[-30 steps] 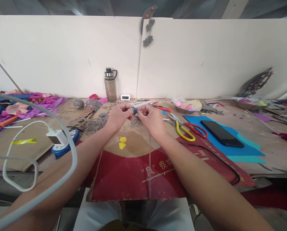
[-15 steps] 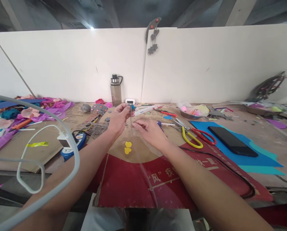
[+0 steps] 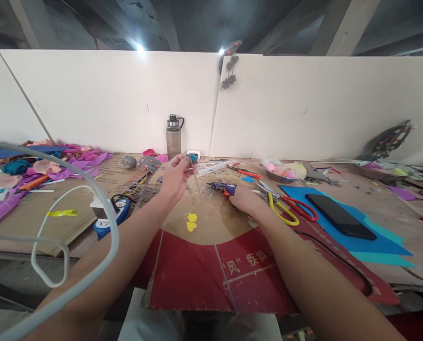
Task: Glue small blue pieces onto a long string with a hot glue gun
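Near the middle of the work surface, my left hand [image 3: 176, 176] pinches a small teal piece [image 3: 193, 157], from which a thin strand hangs down. To its right, my right hand [image 3: 246, 199] is wrapped round the handle of a dark blue glue gun [image 3: 229, 189], whose nozzle points left over the brown cardboard [image 3: 211, 222]. Two yellow cut-out pieces [image 3: 191, 222] lie on the cardboard, below and between my hands.
Scissors with yellow and red handles [image 3: 284, 208] and a black phone [image 3: 339, 215] on blue sheets lie right. A bottle [image 3: 173, 139] stands at the back. A white cable [image 3: 114, 232] loops across the left foreground; coloured scraps [image 3: 55, 166] lie beyond.
My right hand has moved right, away from the strand below my left hand, and has taken hold of the glue gun. My left hand still holds the teal piece. The view has shifted slightly.
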Tool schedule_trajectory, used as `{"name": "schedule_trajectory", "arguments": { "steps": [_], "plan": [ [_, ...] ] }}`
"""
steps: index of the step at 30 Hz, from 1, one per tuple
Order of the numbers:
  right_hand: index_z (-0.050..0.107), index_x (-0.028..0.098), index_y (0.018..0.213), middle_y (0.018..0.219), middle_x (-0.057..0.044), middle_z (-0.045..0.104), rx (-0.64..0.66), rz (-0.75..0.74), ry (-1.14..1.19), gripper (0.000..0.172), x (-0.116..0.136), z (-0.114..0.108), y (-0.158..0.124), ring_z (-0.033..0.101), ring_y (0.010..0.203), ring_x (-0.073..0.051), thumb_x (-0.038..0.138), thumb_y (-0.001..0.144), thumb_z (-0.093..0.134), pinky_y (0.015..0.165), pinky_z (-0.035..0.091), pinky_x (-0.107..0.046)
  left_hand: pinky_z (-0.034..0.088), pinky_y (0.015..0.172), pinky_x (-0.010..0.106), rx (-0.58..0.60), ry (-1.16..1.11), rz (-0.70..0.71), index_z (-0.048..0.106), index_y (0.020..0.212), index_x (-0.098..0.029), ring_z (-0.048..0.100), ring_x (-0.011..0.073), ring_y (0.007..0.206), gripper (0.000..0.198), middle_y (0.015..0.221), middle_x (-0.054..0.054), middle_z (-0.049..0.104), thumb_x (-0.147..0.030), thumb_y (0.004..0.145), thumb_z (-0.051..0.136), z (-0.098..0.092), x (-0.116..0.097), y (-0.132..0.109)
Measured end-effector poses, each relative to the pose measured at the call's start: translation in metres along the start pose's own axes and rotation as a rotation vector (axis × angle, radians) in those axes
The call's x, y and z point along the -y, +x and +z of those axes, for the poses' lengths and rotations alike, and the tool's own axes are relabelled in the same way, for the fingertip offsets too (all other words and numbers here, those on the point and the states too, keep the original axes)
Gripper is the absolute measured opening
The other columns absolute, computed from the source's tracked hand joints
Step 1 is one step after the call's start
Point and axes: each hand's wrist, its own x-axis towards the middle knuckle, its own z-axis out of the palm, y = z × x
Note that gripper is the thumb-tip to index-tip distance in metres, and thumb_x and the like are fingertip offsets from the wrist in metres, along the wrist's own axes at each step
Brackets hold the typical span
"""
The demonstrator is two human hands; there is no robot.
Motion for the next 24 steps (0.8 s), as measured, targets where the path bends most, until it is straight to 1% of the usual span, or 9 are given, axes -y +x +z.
{"name": "schedule_trajectory", "arguments": {
  "steps": [2,4,6,8,10,12,15,19,24],
  "plan": [
    [0.048,0.021,0.047,0.046,-0.002,0.047,0.192,0.202,-0.06,0.021,0.008,-0.003,0.0,0.051,0.053,-0.018,0.016,0.06,0.063,0.054,0.034,-0.031,0.039,0.05,0.018,-0.012,0.0,-0.008,0.057,0.076,-0.017,0.054,0.0065,0.057,0.021,0.069,-0.002,0.06,-0.028,0.067,0.073,0.0,-0.001,0.0],
    [0.051,0.019,0.053,0.05,-0.004,0.051,0.292,0.369,-0.08,0.016,0.018,-0.012,0.001,0.053,0.053,-0.019,0.022,0.063,0.062,0.052,0.035,-0.031,0.033,0.045,0.016,-0.014,0.001,0.005,0.057,0.073,-0.017,0.05,0.0052,0.054,0.02,0.064,-0.003,0.057,-0.027,0.065,0.074,0.0,-0.002,0.001],
    [0.052,0.019,0.06,0.054,-0.004,0.053,0.28,0.44,-0.074,0.013,0.028,-0.02,0.003,0.053,0.054,-0.019,0.027,0.068,0.058,0.051,0.036,-0.031,0.031,0.044,0.017,-0.011,-0.001,0.027,0.058,0.07,-0.017,0.047,0.0045,0.052,0.02,0.062,-0.004,0.054,-0.026,0.064,0.074,-0.002,-0.002,0.002],
    [0.052,0.019,0.07,0.061,-0.004,0.055,0.223,0.443,-0.02,0.009,0.036,-0.027,0.004,0.054,0.056,-0.018,0.028,0.072,0.054,0.052,0.038,-0.029,0.031,0.045,0.017,-0.016,0.001,0.048,0.058,0.07,-0.017,0.046,0.0045,0.052,0.02,0.061,-0.004,0.054,-0.027,0.064,0.075,-0.003,-0.002,0.003],
    [0.052,0.02,0.081,0.072,-0.003,0.058,0.133,0.387,0.199,0.01,0.044,-0.031,0.003,0.057,0.062,-0.017,0.025,0.072,0.051,0.055,0.044,-0.029,0.031,0.045,0.018,-0.034,0.006,0.065,0.059,0.07,-0.017,0.045,0.0047,0.052,0.02,0.062,-0.004,0.054,-0.027,0.064,0.074,-0.004,-0.002,0.004],
    [0.05,0.022,0.092,0.081,-0.002,0.059,0.051,0.278,0.503,0.019,0.052,-0.033,-0.001,0.06,0.065,-0.016,0.023,0.072,0.05,0.059,0.048,-0.029,0.031,0.045,0.018,-0.067,0.01,0.073,0.059,0.069,-0.017,0.045,0.0048,0.052,0.019,0.062,-0.003,0.053,-0.026,0.063,0.074,-0.006,-0.002,0.005],
    [0.046,0.024,0.101,0.083,-0.001,0.06,0.04,0.085,0.739,0.027,0.066,-0.034,-0.009,0.06,0.065,-0.015,0.022,0.074,0.05,0.063,0.052,-0.031,0.029,0.045,0.017,-0.15,0.022,0.067,0.056,0.066,-0.017,0.045,0.0051,0.052,0.018,0.058,-0.004,0.051,-0.026,0.063,0.072,-0.007,-0.001,0.006],
    [0.045,0.023,0.109,0.088,-0.002,0.062,0.033,-0.14,0.633,0.03,0.077,-0.028,-0.019,0.058,0.066,-0.015,0.023,0.079,0.048,0.068,0.051,-0.034,0.027,0.043,0.017,-0.246,0.047,0.03,0.053,0.063,-0.017,0.043,0.0049,0.05,0.02,0.055,-0.005,0.048,-0.025,0.061,0.071,-0.006,0.0,0.006],
    [0.048,0.022,0.116,0.094,-0.005,0.062,-0.028,-0.263,0.375,0.035,0.079,-0.024,-0.024,0.055,0.071,-0.018,0.022,0.08,0.048,0.071,0.048,-0.037,0.025,0.041,0.017,-0.278,0.082,0.008,0.051,0.062,-0.016,0.042,0.0045,0.05,0.021,0.056,-0.005,0.045,-0.025,0.059,0.07,-0.002,-0.002,0.003]
  ]
}}
